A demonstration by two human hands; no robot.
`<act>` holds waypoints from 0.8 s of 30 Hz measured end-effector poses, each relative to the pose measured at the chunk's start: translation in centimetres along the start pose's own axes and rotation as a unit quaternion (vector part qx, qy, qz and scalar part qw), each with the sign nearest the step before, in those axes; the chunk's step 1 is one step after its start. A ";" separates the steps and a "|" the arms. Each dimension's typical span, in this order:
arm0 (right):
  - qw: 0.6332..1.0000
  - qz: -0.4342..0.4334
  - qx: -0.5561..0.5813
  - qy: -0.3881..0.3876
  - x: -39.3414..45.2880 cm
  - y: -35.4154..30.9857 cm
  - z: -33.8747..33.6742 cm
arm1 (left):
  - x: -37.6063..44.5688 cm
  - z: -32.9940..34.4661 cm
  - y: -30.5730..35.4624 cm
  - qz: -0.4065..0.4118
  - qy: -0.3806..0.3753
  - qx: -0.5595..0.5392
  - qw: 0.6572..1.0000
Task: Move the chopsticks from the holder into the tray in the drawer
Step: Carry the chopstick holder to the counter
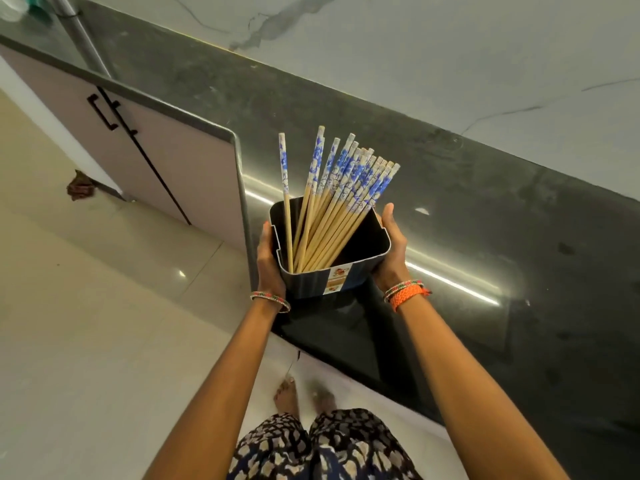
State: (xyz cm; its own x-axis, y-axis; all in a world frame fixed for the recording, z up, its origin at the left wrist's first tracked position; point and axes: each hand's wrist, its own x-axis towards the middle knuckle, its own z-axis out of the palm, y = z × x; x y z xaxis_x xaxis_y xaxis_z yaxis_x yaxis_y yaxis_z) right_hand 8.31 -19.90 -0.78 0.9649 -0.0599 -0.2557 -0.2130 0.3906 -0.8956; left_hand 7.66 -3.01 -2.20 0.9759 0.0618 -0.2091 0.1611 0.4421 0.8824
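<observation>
My left hand (272, 258) and right hand (389, 247) clasp the holder (346, 282) from both sides, steadying the chopsticks (332, 202) leaning between my grip; drawer probably out of view.

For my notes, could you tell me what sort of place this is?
Most likely a home kitchen: a dark stone counter, a cupboard below it, and a holder of chopsticks held in both hands.

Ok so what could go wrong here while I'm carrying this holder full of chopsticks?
The chopsticks stand loose and lean far past the holder rim, so a tilt could spill them onto the floor. The left hand and right hand only press its smooth sides, so it might slip. No open drawer is in view yet.
</observation>
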 end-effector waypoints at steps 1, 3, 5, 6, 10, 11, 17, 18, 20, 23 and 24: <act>1.000 0.003 0.005 -0.007 0.1 0.1 -0.2 | -0.1 0.1 0.0 0.006 0.001 0.000 1.000; 1.000 0.015 -0.006 -0.006 0.3 0.2 -0.6 | -0.5 0.3 0.0 0.019 0.002 -0.001 1.000; 1.000 0.021 -0.022 -0.007 0.5 0.2 -0.6 | -0.9 0.6 0.1 0.036 -0.001 -0.007 0.999; 0.999 0.021 -0.033 -0.001 0.6 0.4 -0.7 | -1.0 0.7 0.1 0.040 -0.001 -0.004 0.999; 0.998 0.029 -0.061 0.012 0.7 0.0 -0.8 | -1.7 1.0 0.8 0.054 0.024 0.035 0.998; 0.998 0.033 -0.053 0.004 0.6 -0.3 -0.5 | -1.9 1.2 1.2 0.055 0.028 0.035 0.997; 0.990 0.072 0.002 -0.124 0.3 -0.3 4.4 | -5.0 -1.8 2.8 0.120 0.149 -0.037 0.981; 0.986 0.087 0.004 -0.143 -0.1 0.4 5.7 | -5.9 -3.3 2.6 0.131 0.199 -0.052 0.970; 0.972 0.123 -0.013 -0.199 -1.4 2.5 8.7 | -9.0 -6.4 2.3 0.156 0.285 -0.060 0.944; 0.938 0.157 -0.055 -0.303 -4.8 5.8 12.9 | -14.3 -9.9 2.6 0.190 0.369 -0.105 0.904; 0.924 0.164 -0.061 -0.339 -6.3 7.0 14.3 | -16.4 -11.1 3.0 0.207 0.382 -0.140 0.890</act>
State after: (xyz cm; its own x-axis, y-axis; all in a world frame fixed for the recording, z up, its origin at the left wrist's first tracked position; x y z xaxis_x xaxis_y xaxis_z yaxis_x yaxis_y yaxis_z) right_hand 2.94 -3.67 -0.21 0.7107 0.6491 -0.2714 -0.4879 0.1768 -0.8548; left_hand -9.50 7.18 -0.83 0.5416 0.8139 -0.2104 -0.3368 0.4394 0.8328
